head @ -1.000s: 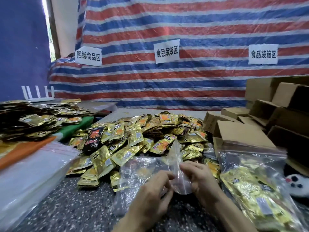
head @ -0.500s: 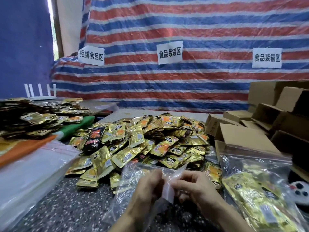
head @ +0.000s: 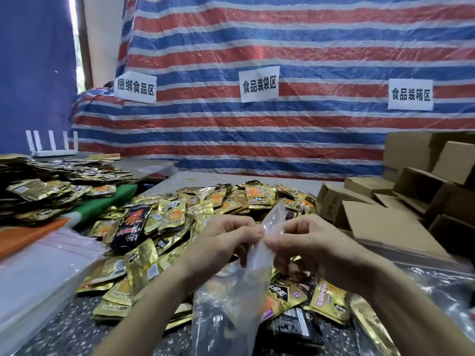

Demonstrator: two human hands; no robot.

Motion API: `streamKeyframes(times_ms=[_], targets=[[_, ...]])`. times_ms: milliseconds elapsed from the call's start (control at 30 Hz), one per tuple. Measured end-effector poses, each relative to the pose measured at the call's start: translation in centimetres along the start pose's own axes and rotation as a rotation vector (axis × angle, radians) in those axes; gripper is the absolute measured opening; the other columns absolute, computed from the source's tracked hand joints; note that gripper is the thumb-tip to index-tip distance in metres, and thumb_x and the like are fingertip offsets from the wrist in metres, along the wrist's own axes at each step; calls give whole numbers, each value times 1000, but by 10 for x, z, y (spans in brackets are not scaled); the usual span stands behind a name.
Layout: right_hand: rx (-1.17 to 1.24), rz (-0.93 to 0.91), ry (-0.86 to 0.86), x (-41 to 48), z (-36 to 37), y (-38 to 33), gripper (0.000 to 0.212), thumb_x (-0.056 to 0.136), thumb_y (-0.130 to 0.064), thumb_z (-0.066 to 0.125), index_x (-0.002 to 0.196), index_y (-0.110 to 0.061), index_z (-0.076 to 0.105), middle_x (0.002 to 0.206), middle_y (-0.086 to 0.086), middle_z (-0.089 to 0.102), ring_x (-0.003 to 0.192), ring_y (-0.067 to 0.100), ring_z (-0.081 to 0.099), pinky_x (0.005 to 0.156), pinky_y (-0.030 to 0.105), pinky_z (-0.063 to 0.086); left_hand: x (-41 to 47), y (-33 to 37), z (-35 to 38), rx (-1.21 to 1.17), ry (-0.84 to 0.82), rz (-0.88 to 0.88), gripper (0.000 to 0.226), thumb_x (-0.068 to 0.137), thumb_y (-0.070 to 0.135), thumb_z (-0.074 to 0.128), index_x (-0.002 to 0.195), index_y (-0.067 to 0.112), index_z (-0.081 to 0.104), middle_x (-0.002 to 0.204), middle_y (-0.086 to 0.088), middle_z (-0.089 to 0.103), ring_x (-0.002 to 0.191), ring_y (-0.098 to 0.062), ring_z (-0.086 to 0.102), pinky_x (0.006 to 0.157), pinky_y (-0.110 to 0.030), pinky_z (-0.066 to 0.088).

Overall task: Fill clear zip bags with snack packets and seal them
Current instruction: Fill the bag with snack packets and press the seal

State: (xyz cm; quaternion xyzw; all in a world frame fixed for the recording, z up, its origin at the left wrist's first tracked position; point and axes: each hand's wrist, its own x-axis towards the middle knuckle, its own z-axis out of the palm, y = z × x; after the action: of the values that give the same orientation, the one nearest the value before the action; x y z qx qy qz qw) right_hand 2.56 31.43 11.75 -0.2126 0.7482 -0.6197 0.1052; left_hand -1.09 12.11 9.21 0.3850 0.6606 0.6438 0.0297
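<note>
My left hand (head: pixel 226 242) and right hand (head: pixel 305 242) now lift the clear zip bag (head: pixel 246 273) higher, above the snack packets (head: pixel 180 222), pinching its mouth upright between them.

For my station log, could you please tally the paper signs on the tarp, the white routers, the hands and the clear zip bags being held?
paper signs: 3
white router: 1
hands: 2 (left hand, right hand)
clear zip bag, pinched by both hands: 1
Total: 7
</note>
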Motion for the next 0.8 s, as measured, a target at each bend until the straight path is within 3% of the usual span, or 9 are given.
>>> streamKeyframes(times_ms=[67, 133, 267, 333, 467, 567, 667, 733, 800], targets=[[27, -23, 34, -1, -1, 0, 23, 79, -25, 74, 79, -3, 70, 66, 7, 59, 57, 14, 57, 46, 18, 40, -1, -7, -2, -46, 80, 16, 30, 85, 21, 56, 55, 22, 60, 55, 9, 52, 50, -5, 47, 51, -12, 40], [79, -44, 116, -2, -2, 4, 15, 76, -23, 73, 69, -11, 67, 62, 5, 57, 54, 14, 55, 45, 19, 38, -4, -16, -6, -125, 209, 28, 28, 81, 22, 57, 52, 21, 56, 55, 5, 49, 51, -10, 45, 51, -16, 41], [171, -88, 332, 5, -7, 18, 16, 71, -17, 73, 73, -10, 59, 64, 6, 55, 54, 13, 52, 42, 21, 37, -13, -39, -12, -303, 454, 54, 25, 77, 22, 58, 53, 19, 55, 56, -4, 47, 54, -16, 46, 53, -24, 44], [187, -116, 388, 10, -6, 25, 11, 77, -17, 68, 73, -9, 61, 68, 8, 59, 57, 13, 55, 44, 21, 39, -16, -46, -11, -304, 478, 73, 24, 77, 21, 60, 53, 19, 59, 57, -4, 51, 55, -14, 51, 53, -21, 48], [180, -130, 458, 21, -7, 42, 28, 88, -3, 59, 63, -13, 67, 69, 8, 63, 59, 14, 59, 44, 22, 42, -21, -50, -12, -249, 484, 139, 18, 68, 26, 73, 60, 18, 60, 60, -3, 58, 53, -14, 57, 55, -24, 52], [78, -56, 401, 26, -15, 44, 40, 88, 0, 57, 53, -18, 64, 65, 6, 60, 54, 12, 57, 44, 21, 42, -22, -50, -18, -212, 540, 203, 20, 68, 18, 74, 70, 20, 53, 66, -3, 58, 59, -16, 58, 57, -27, 53], [-78, 43, 235, 33, -35, 31, 32, 87, -6, 63, 57, -17, 67, 69, 7, 62, 56, 12, 58, 47, 20, 44, -21, -49, -20, -197, 578, 219, 24, 79, 7, 62, 93, 25, 67, 70, -2, 62, 65, -15, 60, 63, -31, 57], [-125, 96, 50, 35, -46, 18, 17, 84, -21, 73, 68, -16, 72, 74, 6, 65, 61, 13, 58, 50, 19, 45, -22, -49, -19, -160, 591, 219, 30, 82, 7, 54, 96, 26, 75, 74, -1, 65, 69, -14, 59, 66, -28, 55], [-63, 99, -113, 38, -51, 11, 33, 85, -45, 73, 83, -12, 74, 82, 8, 68, 69, 15, 61, 55, 21, 49, -23, -49, -17, -74, 596, 209, 30, 84, 12, 53, 88, 25, 79, 83, -1, 70, 75, -17, 60, 70, -27, 52]])
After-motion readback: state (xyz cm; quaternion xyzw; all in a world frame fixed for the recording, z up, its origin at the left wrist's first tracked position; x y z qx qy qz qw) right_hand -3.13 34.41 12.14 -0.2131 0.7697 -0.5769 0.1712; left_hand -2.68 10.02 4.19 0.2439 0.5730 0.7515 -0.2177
